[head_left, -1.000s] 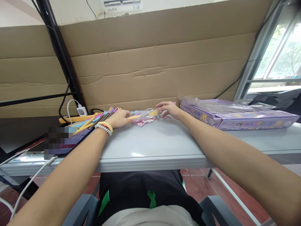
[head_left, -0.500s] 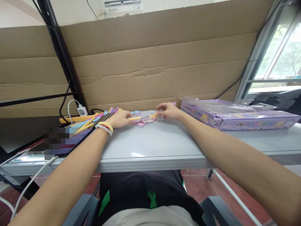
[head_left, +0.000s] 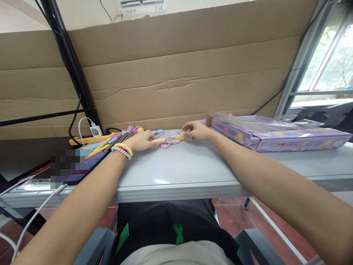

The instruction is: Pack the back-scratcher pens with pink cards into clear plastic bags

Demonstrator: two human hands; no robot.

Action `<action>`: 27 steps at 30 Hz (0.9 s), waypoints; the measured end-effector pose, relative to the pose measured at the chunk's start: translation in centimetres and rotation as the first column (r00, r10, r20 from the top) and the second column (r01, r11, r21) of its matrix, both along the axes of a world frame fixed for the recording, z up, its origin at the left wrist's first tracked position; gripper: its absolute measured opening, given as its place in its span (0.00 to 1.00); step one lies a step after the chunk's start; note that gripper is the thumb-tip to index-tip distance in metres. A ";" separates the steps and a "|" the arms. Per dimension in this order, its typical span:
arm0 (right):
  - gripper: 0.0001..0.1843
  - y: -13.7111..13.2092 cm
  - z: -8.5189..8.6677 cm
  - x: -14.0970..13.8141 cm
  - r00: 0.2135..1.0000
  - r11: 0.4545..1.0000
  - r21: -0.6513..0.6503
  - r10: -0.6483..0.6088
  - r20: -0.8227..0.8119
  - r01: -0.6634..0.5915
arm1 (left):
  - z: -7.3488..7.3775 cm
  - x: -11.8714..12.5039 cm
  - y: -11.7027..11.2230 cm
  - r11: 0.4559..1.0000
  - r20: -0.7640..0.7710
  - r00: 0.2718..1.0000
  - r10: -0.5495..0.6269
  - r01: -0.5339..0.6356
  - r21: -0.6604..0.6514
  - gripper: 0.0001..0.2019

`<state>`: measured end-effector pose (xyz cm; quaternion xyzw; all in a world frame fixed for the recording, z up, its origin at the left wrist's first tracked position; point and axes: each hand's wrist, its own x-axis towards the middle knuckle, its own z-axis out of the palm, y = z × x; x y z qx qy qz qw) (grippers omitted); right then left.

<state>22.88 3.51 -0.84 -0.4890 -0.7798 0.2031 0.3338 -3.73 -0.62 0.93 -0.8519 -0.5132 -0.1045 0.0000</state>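
Note:
My left hand [head_left: 142,140], with twisted bracelets at its wrist, is closed around the yellow handle of a back scratcher [head_left: 158,140]. A thin rod runs from the handle to a yellow claw-shaped head. At that head my right hand [head_left: 195,131] has its fingers pinched together. Clear plastic [head_left: 173,133] and pink printed cards [head_left: 164,146] lie just under and behind the scratcher. Left of my left hand is a pile of more back scratchers [head_left: 103,145], with yellow, blue and pink handles, grey rods and coloured claw ends.
A purple printed box [head_left: 300,143] with clear plastic on top stands at the right of the white table [head_left: 179,169]. A dark tablet-like device [head_left: 85,169], a white charger [head_left: 96,129] and cables are at the left. A cardboard wall [head_left: 176,73] rises behind.
The claw head and rod show a little more plainly between my hands. Both hands have barely moved, and the view has shifted slightly.

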 end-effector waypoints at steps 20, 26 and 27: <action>0.25 1.7 -0.5 0.6 0.995 0.977 0.189 -0.100 0.009 0.097 | -0.2 -0.2 0.4 0.994 0.099 0.994 -0.036 0.025 0.110 0.22; 0.20 1.5 -0.5 0.5 0.994 0.971 0.221 -0.105 0.036 0.095 | -0.2 -0.3 0.4 0.991 0.105 0.994 -0.036 0.021 0.133 0.21; 0.20 1.5 -0.4 0.5 0.995 0.969 0.223 -0.103 -0.017 0.104 | -0.2 -0.3 0.4 0.990 0.116 0.993 -0.036 0.019 0.141 0.20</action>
